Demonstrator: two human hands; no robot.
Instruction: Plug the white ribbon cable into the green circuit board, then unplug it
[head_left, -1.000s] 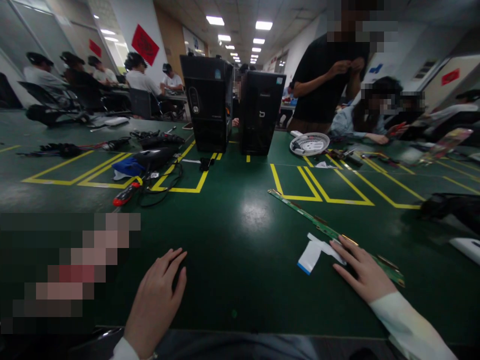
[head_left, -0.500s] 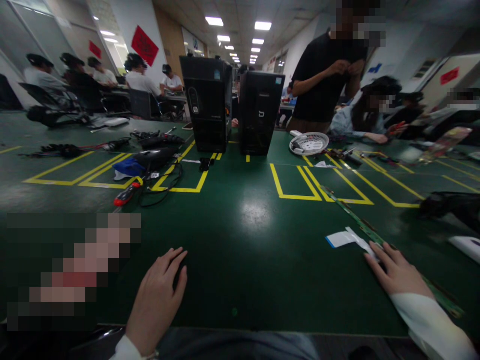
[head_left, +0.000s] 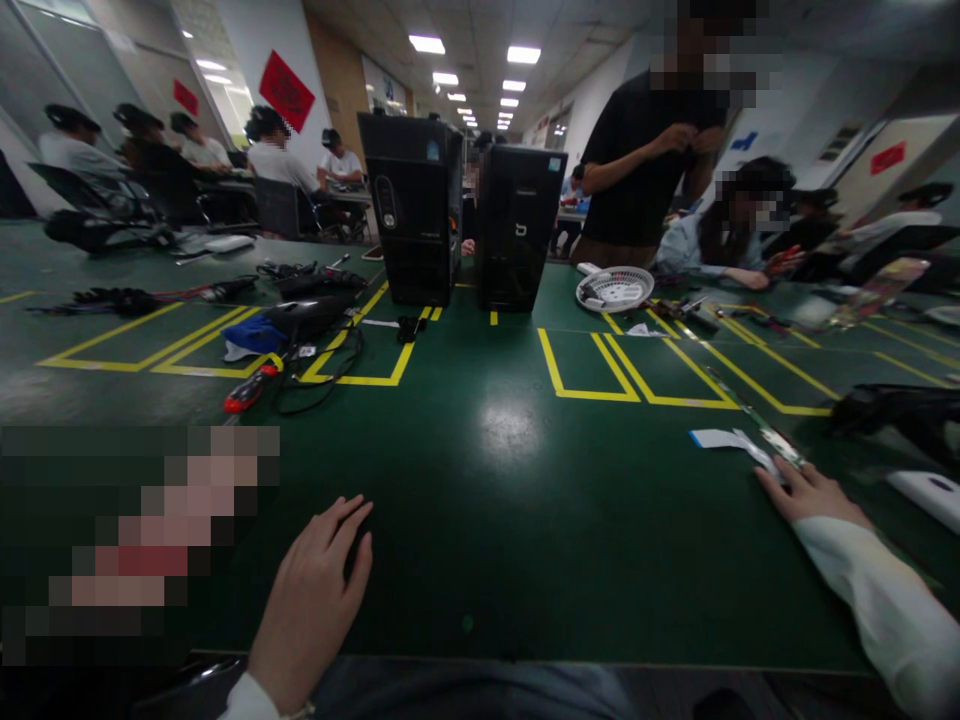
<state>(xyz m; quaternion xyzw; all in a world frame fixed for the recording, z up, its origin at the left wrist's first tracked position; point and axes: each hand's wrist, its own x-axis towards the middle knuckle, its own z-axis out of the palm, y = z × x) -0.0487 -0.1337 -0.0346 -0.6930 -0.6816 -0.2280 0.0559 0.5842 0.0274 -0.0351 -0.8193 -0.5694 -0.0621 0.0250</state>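
Note:
My left hand (head_left: 319, 575) lies on the green table (head_left: 480, 560) near its front edge. Its fingers are stretched out and hold nothing. At the right, my right hand (head_left: 817, 495) has its fingers around a long, narrow green circuit board (head_left: 776, 440), with the thumb to the left of it. The board slants from upper left to lower right, partly covered by the hand and sleeve. A white ribbon cable (head_left: 724, 439) with a blue end sticks out leftward beside my thumb and fingers.
Two black computer towers (head_left: 517, 230) stand at the back. A red screwdriver (head_left: 251, 390), cables and a blue-and-black item (head_left: 255, 335) lie left. A white round basket (head_left: 615, 289) is behind, a white device (head_left: 926, 500) at the right edge. Several people sit around; one person (head_left: 645, 160) stands opposite.
My right hand has moved right and a little away from me, and the circuit board and ribbon cable have shifted with it. The left hand stays where it was.

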